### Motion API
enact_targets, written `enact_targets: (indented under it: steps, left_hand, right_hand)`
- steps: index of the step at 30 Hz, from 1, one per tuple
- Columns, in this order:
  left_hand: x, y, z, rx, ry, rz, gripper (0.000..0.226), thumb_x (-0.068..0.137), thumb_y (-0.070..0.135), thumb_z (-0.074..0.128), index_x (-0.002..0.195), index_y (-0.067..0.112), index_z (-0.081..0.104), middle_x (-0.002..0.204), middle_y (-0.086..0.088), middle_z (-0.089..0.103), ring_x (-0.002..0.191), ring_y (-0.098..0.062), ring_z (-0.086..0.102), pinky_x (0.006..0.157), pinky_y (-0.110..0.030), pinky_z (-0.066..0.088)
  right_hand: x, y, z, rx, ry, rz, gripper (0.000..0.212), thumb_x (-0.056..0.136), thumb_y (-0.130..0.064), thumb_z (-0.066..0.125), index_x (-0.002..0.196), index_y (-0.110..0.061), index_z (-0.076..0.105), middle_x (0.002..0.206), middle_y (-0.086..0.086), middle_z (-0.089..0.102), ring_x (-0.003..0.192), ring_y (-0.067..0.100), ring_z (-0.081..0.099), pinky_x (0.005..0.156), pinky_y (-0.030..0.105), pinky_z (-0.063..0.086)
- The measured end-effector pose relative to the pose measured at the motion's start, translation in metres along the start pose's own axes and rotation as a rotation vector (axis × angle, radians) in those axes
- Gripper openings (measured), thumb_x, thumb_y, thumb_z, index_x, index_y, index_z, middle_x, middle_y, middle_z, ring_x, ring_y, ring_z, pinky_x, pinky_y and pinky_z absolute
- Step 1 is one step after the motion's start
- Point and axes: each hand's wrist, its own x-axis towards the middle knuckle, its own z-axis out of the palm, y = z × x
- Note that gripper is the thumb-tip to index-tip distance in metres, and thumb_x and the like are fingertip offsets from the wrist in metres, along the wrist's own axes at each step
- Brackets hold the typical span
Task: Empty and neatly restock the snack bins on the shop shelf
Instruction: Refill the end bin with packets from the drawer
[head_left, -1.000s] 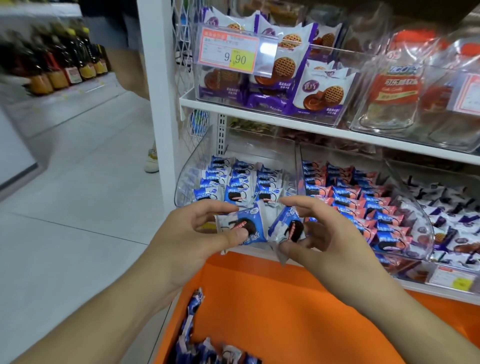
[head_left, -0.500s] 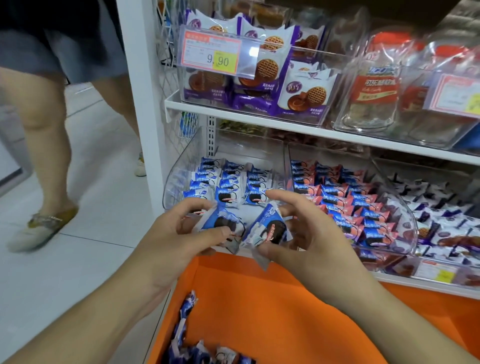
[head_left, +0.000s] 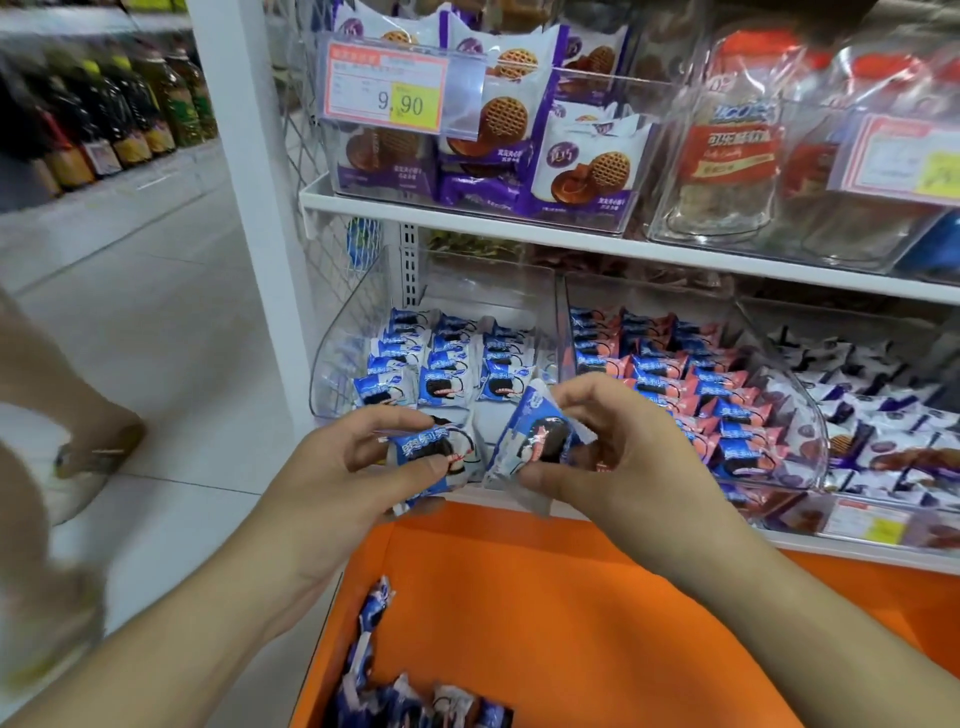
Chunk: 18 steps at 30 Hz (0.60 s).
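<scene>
- My left hand (head_left: 332, 467) grip pinches one blue packet (head_left: 434, 452).
- My right hand (head_left: 618, 447) grip pinches a second packet (head_left: 535, 441), clear bin (head_left: 332, 364) just beyond.

Dark bottles (head_left: 111, 119) on a far shelf, pale tiled floor (head_left: 156, 332), a passer-by's sandalled foot (head_left: 98, 447)

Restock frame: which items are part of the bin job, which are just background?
In play:
- left hand pinching a blue cookie packet
- right hand pinching a second blue packet
- clear bin with rows of blue packets
- orange crate with loose packets

Background:
- waffle biscuit packs
- price tag
- pink packet bin
- bottles
- passer-by's leg
</scene>
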Motion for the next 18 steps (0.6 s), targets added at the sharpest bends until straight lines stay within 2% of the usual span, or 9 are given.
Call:
enact_targets:
  steps: [4,6,7,8,9,11,12,14,18]
  left_hand:
    - [0.003,-0.005,-0.001,0.033,0.005,-0.001,0.035,0.07,0.029,0.088,0.104,0.037,0.08,0.108,0.01,0.077,0.115,-0.021,0.071,0.09,-0.048,0.062]
    - [0.004,-0.006,-0.001,0.052,0.007,-0.001,0.04,0.068,0.034,0.089,0.106,0.039,0.079,0.112,0.01,0.076,0.118,-0.022,0.069,0.093,-0.048,0.061]
    - [0.004,-0.006,0.001,0.079,0.021,-0.002,0.045,0.064,0.04,0.089,0.108,0.04,0.078,0.116,0.011,0.075,0.121,-0.02,0.067,0.095,-0.049,0.059]
    - [0.004,-0.005,0.002,0.114,0.025,0.002,0.049,0.062,0.045,0.088,0.11,0.042,0.077,0.116,0.015,0.074,0.119,-0.013,0.067,0.097,-0.048,0.058]
    - [0.004,-0.003,0.003,0.147,0.031,0.009,0.051,0.061,0.047,0.087,0.111,0.045,0.076,0.114,0.022,0.073,0.111,-0.002,0.068,0.096,-0.045,0.057]
    - [0.003,0.002,0.008,0.218,0.041,0.022,0.048,0.063,0.046,0.086,0.109,0.047,0.074,0.108,0.033,0.07,0.091,0.012,0.067,0.091,-0.039,0.058]
    - [0.006,0.005,0.01,0.251,0.041,0.043,0.044,0.067,0.043,0.087,0.108,0.047,0.074,0.107,0.036,0.069,0.089,0.011,0.066,0.089,-0.035,0.057]
    - [0.018,0.017,0.015,0.352,0.045,0.116,0.033,0.075,0.037,0.088,0.104,0.043,0.075,0.105,0.038,0.068,0.092,0.013,0.064,0.085,-0.025,0.051]
    - [0.074,0.033,0.034,0.53,0.044,0.226,0.025,0.08,0.03,0.088,0.099,0.035,0.073,0.096,0.025,0.073,0.081,0.013,0.064,0.072,-0.017,0.047]
  right_hand:
    - [0.0,-0.002,-0.003,0.032,0.013,-0.013,0.041,0.077,-0.022,0.092,0.1,-0.045,0.067,0.11,-0.009,0.067,0.073,0.03,0.055,0.075,0.045,0.054]
    - [-0.001,-0.004,-0.004,0.035,-0.024,0.002,0.04,0.083,-0.019,0.088,0.103,-0.047,0.069,0.12,0.015,0.067,0.076,0.032,0.059,0.085,0.055,0.05]
    - [-0.001,-0.003,-0.006,0.023,-0.048,0.011,0.041,0.086,-0.017,0.085,0.107,-0.049,0.068,0.116,0.023,0.068,0.077,0.029,0.062,0.091,0.055,0.048]
    - [0.0,0.0,-0.008,0.0,-0.062,0.01,0.044,0.088,-0.016,0.083,0.111,-0.05,0.067,0.108,0.02,0.07,0.079,0.024,0.066,0.094,0.048,0.049]
    - [0.001,0.006,-0.011,-0.032,-0.059,0.005,0.048,0.088,-0.015,0.082,0.116,-0.051,0.066,0.1,0.008,0.07,0.079,0.019,0.065,0.088,0.04,0.051]
    - [0.004,0.013,-0.015,-0.085,-0.002,0.011,0.051,0.087,-0.014,0.082,0.122,-0.045,0.061,0.083,-0.009,0.052,0.07,0.009,0.052,0.067,0.026,0.048]
    - [0.005,0.015,-0.018,-0.099,0.035,0.022,0.05,0.086,-0.014,0.083,0.121,-0.041,0.058,0.077,-0.012,0.047,0.066,0.007,0.047,0.063,0.021,0.044]
    - [0.008,0.021,-0.025,-0.122,0.099,0.041,0.046,0.086,-0.014,0.083,0.114,-0.035,0.054,0.072,-0.018,0.049,0.063,0.003,0.045,0.06,0.015,0.043]
    - [0.014,0.03,-0.036,-0.159,0.167,0.008,0.037,0.086,-0.02,0.085,0.102,-0.033,0.054,0.079,-0.013,0.046,0.066,0.004,0.042,0.063,0.016,0.043]
